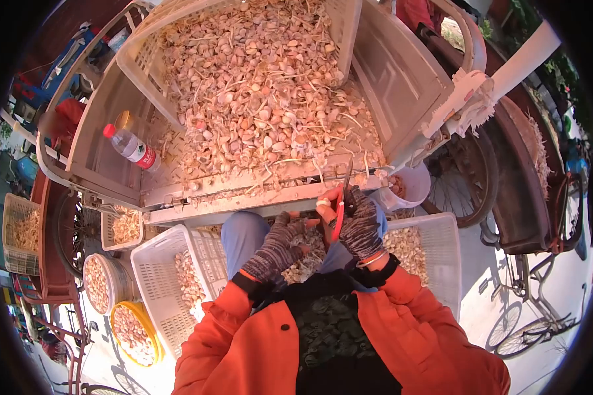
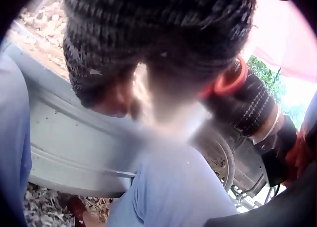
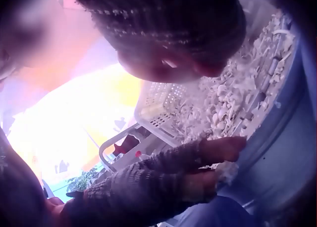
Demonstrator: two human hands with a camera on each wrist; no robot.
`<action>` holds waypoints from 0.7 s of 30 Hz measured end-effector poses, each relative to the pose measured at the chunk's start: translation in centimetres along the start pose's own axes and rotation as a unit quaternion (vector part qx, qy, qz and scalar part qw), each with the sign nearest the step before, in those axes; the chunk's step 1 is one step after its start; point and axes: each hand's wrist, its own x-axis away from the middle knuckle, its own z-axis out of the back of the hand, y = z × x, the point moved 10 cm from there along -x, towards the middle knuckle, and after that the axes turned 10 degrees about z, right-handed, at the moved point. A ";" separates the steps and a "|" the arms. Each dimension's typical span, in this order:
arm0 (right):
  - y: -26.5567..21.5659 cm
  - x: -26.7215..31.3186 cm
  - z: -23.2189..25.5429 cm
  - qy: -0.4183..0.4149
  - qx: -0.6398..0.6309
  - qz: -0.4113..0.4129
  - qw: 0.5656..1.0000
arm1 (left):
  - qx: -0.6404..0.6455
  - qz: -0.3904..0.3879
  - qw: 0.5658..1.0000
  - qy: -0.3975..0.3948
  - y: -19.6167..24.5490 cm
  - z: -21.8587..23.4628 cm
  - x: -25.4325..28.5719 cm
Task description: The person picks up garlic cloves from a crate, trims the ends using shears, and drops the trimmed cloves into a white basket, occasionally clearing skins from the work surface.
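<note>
Right hand (image 1: 361,220) has its gloved fingers curled round red-handled scissors (image 1: 339,210), blades pointing up toward the cart edge. Left hand (image 1: 284,236) pinches a garlic bulb (image 1: 308,232) just beside the blades, over the lap. Garlic likely light, firm, with papery skin that slips and flakes (brittle dry stem); best held by the bulb body. Big garlic heap (image 1: 263,92) fills the cart bed (image 1: 395,72) ahead; white baskets (image 1: 158,276) flank the knees.

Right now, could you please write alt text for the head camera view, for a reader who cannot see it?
A person in an orange jacket works red-handled scissors in the gloved right hand, the gloved left hand alongside, before a grey cart bed heaped with pinkish garlic bulbs. White plastic crates of garlic stand around.
</note>
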 end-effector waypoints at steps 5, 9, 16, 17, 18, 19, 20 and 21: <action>-1.9 -1.4 -5.2 -0.181 0.220 0.176 0.942 | 0.389 0.028 0.907 -0.156 2.8 0.3 0.1; 1.7 -8.9 -3.4 -0.046 0.159 0.083 0.983 | 0.479 0.050 0.854 -0.199 1.6 2.3 -3.4; 7.2 -21.3 -6.8 -0.160 0.405 0.161 0.886 | 0.402 0.001 0.910 -0.100 3.3 5.8 -4.9; 8.8 -22.1 -6.9 -0.160 0.356 0.136 0.911 | 0.374 -0.013 0.923 -0.091 4.2 6.2 -4.7; 9.8 -22.3 -6.6 -0.166 0.358 0.134 0.909 | 0.346 -0.026 0.934 -0.080 5.0 6.6 -4.7; 9.6 -22.6 -6.7 -0.167 0.372 0.122 0.905 | 0.335 -0.033 0.937 -0.091 5.6 6.8 -5.0; 9.6 -22.6 -6.8 -0.166 0.387 0.109 0.901 | 0.338 -0.032 0.936 -0.090 5.9 7.1 -5.5; 10.4 -22.6 -6.5 -0.169 0.354 0.066 0.917 | 0.329 -0.036 0.939 -0.095 6.5 7.0 -6.0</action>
